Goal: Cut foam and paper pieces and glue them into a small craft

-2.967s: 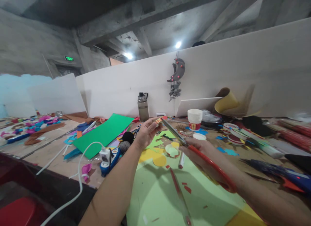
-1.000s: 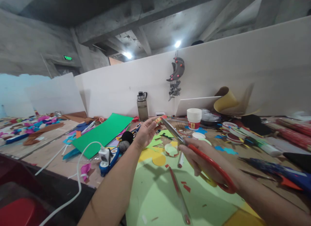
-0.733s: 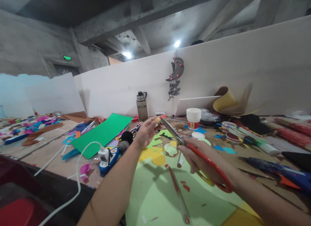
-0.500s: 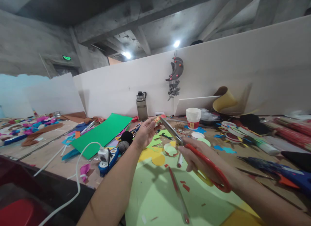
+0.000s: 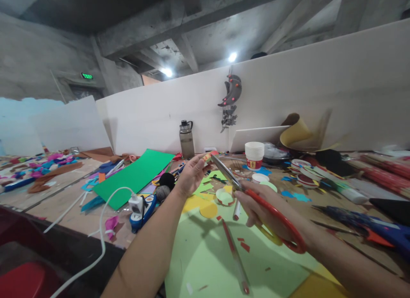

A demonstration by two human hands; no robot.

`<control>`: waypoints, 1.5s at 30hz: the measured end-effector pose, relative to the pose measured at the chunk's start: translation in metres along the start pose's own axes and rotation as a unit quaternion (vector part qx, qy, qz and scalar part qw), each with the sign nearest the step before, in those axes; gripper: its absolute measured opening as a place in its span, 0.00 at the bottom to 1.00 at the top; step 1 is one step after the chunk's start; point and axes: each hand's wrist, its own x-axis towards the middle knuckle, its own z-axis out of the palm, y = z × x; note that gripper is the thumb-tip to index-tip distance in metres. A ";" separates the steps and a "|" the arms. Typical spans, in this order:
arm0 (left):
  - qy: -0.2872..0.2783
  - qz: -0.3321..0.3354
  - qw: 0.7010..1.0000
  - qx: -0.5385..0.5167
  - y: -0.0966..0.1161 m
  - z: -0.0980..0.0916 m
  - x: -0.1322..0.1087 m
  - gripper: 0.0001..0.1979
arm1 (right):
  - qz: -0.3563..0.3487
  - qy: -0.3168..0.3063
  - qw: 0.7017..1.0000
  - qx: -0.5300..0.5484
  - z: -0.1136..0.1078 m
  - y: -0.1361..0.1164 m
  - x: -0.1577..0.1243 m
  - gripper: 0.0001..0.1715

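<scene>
In my left hand a small red-and-yellow printed paper piece is pinched between thumb and fingers. My right hand grips scissors with red and yellow handles. The scissor blades point up and left, their tips touching or close to the paper piece. Below the hands lies a light green paper sheet. A red pen, small red scraps and a cut-down paper cup ring rest on it, with a yellow paper circle nearby.
Stacked paper cups and a water bottle stand at the back. On the left are a green sheet and a power strip with a white cable. A blue glue gun lies right. A white partition rises behind the table.
Hardly anything differs. The scissor blades appear slightly closer together at the paper piece; both hands stay in nearly the same place.
</scene>
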 end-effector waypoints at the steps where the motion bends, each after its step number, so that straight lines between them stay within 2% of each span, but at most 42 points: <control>1: -0.001 -0.001 1.000 0.000 0.000 0.000 0.000 0.21 | 0.001 0.003 1.000 0.000 0.000 0.000 0.000 0.14; 20: -0.012 -0.001 1.000 -0.005 -0.001 -0.001 0.000 0.19 | 0.026 -0.004 0.999 0.021 0.000 0.002 0.001 0.15; 32: -0.017 -0.009 1.000 -0.004 0.001 0.003 0.000 0.20 | 0.030 0.014 0.999 0.015 0.001 0.001 0.000 0.16; 37: -0.007 -0.012 1.000 -0.001 0.002 0.004 -0.001 0.21 | 0.037 -0.002 0.999 -0.024 -0.002 0.001 0.001 0.14; 42: 0.011 0.001 1.000 0.004 0.002 0.004 -0.001 0.21 | 0.000 -0.024 0.995 -0.093 -0.006 0.010 0.003 0.12; 45: 0.027 0.009 1.000 0.010 0.002 0.004 0.000 0.20 | 0.016 -0.032 0.993 -0.112 -0.006 0.011 0.005 0.10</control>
